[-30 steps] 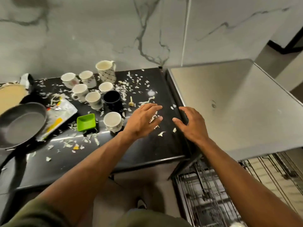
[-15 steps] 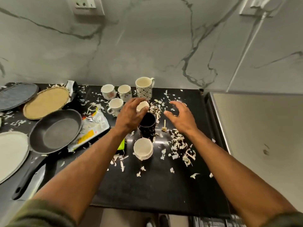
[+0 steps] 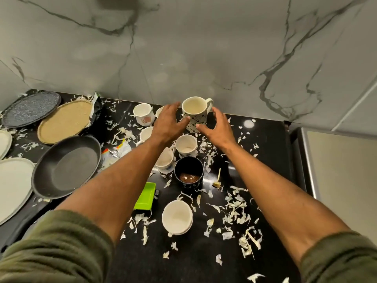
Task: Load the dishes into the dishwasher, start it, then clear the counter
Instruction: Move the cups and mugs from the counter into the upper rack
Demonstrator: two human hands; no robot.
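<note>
Left hand (image 3: 166, 124) & right hand (image 3: 217, 127) are spread open, holding nothing, each side of patterned mug (image 3: 195, 122), upper centre of frame. Better to grip its body w/ both, lift straight up, clear of small cups (image 3: 186, 145).

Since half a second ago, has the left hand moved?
Yes. The left hand has gone from beside the black cup back toward the wall, and is now next to the patterned mug.

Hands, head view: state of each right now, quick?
Left hand: open, fingers spread beside the patterned mug, holding nothing.
Right hand: open, on the mug's other side, holding nothing.
</note>
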